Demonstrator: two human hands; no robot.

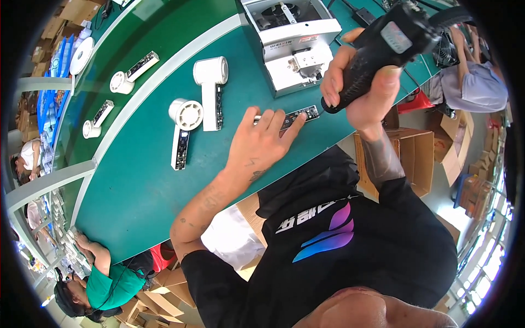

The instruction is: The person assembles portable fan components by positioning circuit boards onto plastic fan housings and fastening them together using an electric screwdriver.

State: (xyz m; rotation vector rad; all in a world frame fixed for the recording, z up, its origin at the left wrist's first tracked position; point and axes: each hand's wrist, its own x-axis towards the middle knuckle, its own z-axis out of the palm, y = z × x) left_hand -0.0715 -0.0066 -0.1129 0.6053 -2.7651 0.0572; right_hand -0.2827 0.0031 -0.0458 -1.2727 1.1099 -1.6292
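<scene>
My right hand (369,101) is wrapped round a black electric screwdriver (377,57), which slants down to the left. The tip of the screwdriver is beside the end of a narrow circuit board (309,113) lying on the green table mat. Over this board lies my left hand (260,136), its fingers curled onto it and pressing it down. A bit of white shows between those fingers, and the rest of the piece is hidden under the hand. To the left lie two white handheld fans, an upper fan (210,82) and a lower fan (182,136), with circuit boards bare in their handles.
A metal screw feeder (298,46) stands behind my hands. Across a pale rail (164,63), two more fans (128,76) (98,119) lie on a green surface. Cardboard boxes (413,158) stand at the right, and a person in green (106,287) sits at the lower left.
</scene>
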